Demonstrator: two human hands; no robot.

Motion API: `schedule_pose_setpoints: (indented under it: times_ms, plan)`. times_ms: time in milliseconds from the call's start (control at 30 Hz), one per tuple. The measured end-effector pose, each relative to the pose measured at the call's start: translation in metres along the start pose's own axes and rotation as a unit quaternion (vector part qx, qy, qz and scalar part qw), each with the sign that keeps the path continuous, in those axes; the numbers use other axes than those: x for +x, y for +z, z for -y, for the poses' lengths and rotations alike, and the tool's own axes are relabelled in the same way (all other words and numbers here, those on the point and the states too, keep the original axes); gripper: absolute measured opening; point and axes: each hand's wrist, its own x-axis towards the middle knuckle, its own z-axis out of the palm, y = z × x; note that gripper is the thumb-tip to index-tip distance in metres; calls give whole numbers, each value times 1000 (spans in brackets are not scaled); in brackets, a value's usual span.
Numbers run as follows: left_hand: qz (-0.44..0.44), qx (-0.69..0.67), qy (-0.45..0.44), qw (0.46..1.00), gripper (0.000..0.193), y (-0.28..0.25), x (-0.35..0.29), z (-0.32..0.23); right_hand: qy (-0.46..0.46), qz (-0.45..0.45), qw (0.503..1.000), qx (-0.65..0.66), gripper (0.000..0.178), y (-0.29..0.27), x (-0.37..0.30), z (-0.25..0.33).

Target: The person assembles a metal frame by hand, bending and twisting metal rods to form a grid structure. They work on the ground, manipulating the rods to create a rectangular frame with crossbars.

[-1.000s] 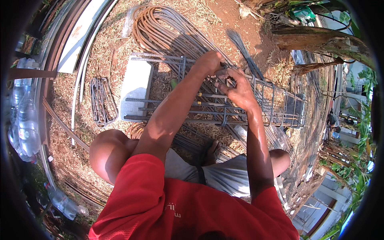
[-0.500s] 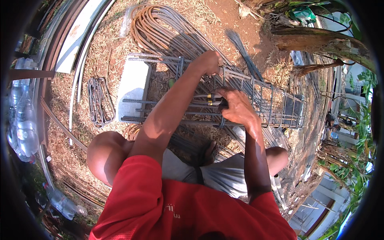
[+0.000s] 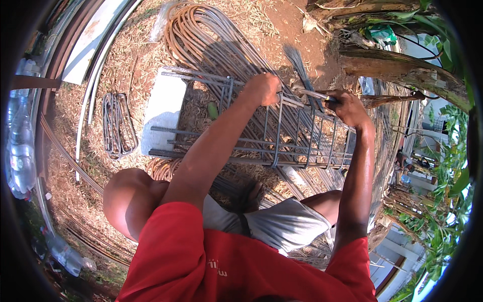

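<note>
The left hand is clenched around a top bar of the rebar cage. The right hand grips a thin metal tool just beside it. Coiled rebar lies behind, loose stirrups to the left.

The left hand closes its grip on the top bar of a rebar cage. The right hand holds a thin metal tool just beside it, above bare ground strewn with dry straw.

An outdoor building-site yard: bare earth and dry straw, a rebar cage, coiled steel rods, bent stirrups, and trees alongside.
</note>
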Motion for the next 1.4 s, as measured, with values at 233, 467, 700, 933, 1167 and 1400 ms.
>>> schedule_pose_setpoints:
  times_ms: [233, 467, 700, 933, 1167, 1400]
  plan:
    - [-24, -17, 24, 999, 47, -1, -4, 2, 75, 73, 987, -123, 44, -6, 58, 16]
    - [-10, -39, 19, 999, 44, -2, -1, 2, 98, 127, 979, -128, 54, 3, 75, 27]
    - [-18, -65, 1, 998, 46, 0, -1, 1, 19, 116, 981, -153, 65, 3, 75, 28]
    - [-27, -74, -2, 997, 57, 2, -2, -1, 16, 113, 969, -217, 48, -5, 113, 40]
    - [-3, -41, -4, 999, 61, -7, -8, -8, 28, 123, 959, -255, 36, -11, 154, 55]
    - [-15, -43, -9, 999, 58, -18, -20, -13, 40, 176, 931, -317, 27, -16, 174, 69]
